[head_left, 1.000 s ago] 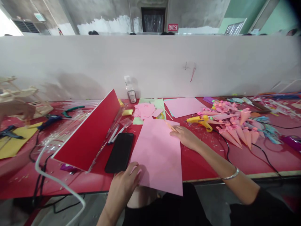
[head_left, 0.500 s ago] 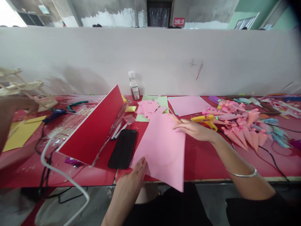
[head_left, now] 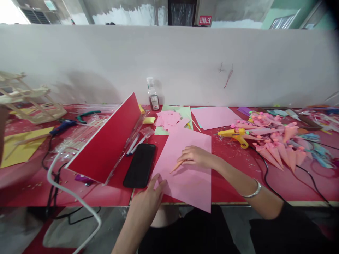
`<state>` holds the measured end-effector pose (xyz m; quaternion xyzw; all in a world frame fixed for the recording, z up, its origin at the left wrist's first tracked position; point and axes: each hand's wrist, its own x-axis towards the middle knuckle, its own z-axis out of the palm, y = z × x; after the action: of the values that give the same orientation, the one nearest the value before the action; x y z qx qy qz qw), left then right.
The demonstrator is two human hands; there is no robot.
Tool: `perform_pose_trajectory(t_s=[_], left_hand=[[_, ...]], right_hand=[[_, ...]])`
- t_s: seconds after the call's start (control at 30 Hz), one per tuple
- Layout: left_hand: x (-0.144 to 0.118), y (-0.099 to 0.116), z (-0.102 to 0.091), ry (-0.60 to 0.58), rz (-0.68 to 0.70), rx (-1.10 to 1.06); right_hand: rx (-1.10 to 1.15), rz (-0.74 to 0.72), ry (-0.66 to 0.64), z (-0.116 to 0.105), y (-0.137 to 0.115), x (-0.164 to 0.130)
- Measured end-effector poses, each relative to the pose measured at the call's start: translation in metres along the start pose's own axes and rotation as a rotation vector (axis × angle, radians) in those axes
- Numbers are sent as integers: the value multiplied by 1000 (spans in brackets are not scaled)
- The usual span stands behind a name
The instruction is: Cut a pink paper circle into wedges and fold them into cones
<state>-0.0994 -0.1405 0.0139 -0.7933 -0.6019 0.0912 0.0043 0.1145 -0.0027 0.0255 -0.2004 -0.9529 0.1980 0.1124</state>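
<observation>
A large pink sheet of paper lies on the red table, its lower right corner jutting past the front edge. My right hand is closed around an orange pencil, whose tip points down and left at the paper. At the sheet's lower left corner, my left hand rests with thumb and fingers a little apart, touching the paper. A black phone lies just left of the sheet. Beyond its top edge are small pink paper pieces on pale green paper.
On the left, a red board leans at an angle, with a white cable in front. A yellow glue gun and pink paper cones are on the right. A bottle stands by the white partition.
My right hand has moved left and toward me, from the sheet's upper right edge to over its middle, with the pencil. My left hand stays at the lower left corner.
</observation>
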Motion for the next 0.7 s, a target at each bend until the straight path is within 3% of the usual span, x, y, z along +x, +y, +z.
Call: perform_pose_trajectory(t_s=[0.1,0.33,0.7], left_hand=[[0,-1,1,15,-1,-3],[-2,0,6,47,-3,-55],[-7,2,9,50,-8,-17]], right_hand=[[-7,-57,-56,13,7,8],[305,-44,-29,19,16,9],[361,-13,-53,26,20,14]])
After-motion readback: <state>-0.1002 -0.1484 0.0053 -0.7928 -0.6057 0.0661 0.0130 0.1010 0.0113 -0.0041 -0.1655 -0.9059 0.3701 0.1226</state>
